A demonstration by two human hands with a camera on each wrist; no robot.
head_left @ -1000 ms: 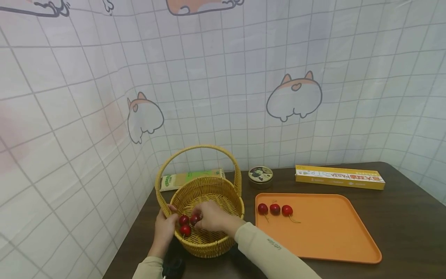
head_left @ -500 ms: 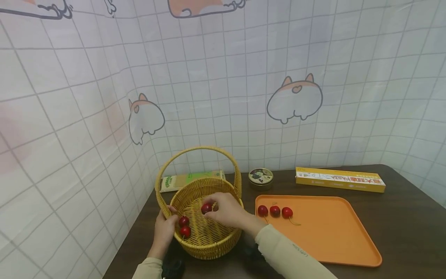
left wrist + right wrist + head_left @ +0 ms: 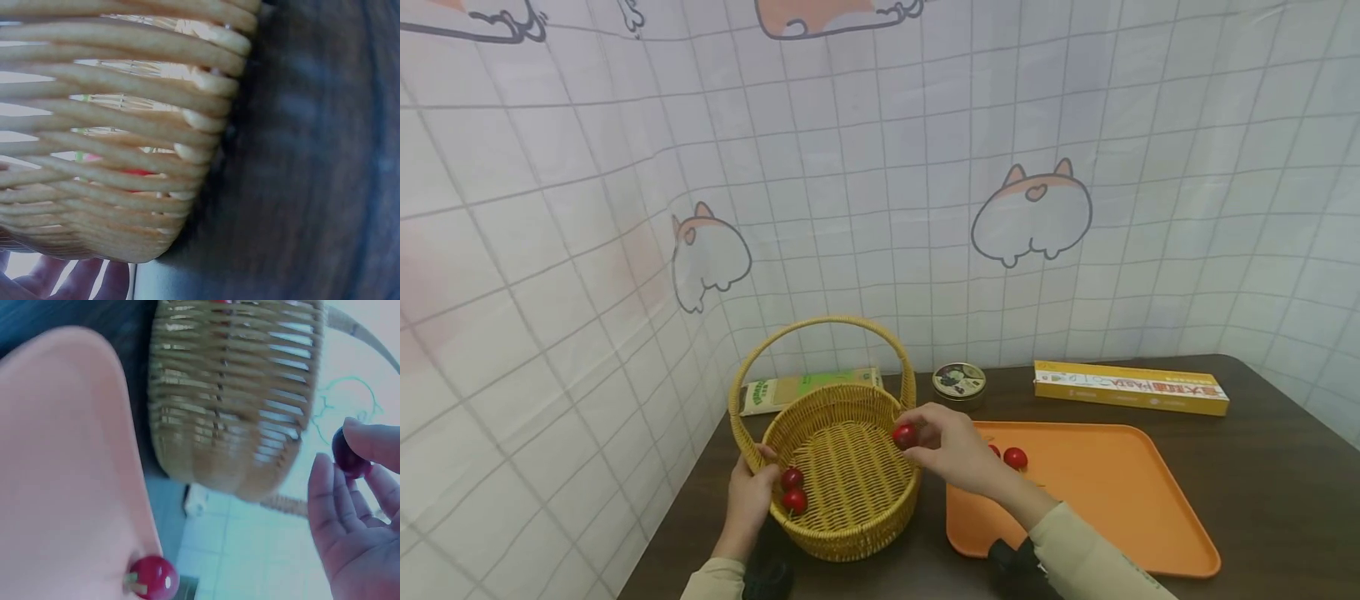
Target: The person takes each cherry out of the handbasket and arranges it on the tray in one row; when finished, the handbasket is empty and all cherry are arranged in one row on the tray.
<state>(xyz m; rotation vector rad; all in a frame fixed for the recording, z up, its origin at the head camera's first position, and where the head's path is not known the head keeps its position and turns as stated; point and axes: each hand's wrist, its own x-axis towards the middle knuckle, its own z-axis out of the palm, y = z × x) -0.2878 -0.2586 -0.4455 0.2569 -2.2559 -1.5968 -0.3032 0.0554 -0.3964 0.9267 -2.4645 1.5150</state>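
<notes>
My right hand (image 3: 958,450) pinches a dark red cherry (image 3: 905,436) between thumb and fingertips, over the right rim of a round wicker basket (image 3: 850,540). The right wrist view has the same cherry (image 3: 349,456) held up beside the basket's woven wall (image 3: 234,394). My left hand (image 3: 747,504) grips the basket's left rim, at the foot of its arched handle. Two cherries, one (image 3: 792,478) behind the other (image 3: 793,501), lie inside near that hand. On an orange tray (image 3: 1112,500) to the right sit more cherries (image 3: 1015,458), partly hidden by my right hand.
Behind the basket lies a flat green-and-tan packet (image 3: 812,382). A round tin (image 3: 958,383) stands at the back, left of a long yellow pasta box (image 3: 1131,387). A cloth with a grid pattern (image 3: 887,208) hangs along the back and left of the dark table (image 3: 1285,483).
My right hand has lifted a cherry from beside the other two in the basket and carried it right, to the rim near the tray. My left hand has stayed on the basket.
</notes>
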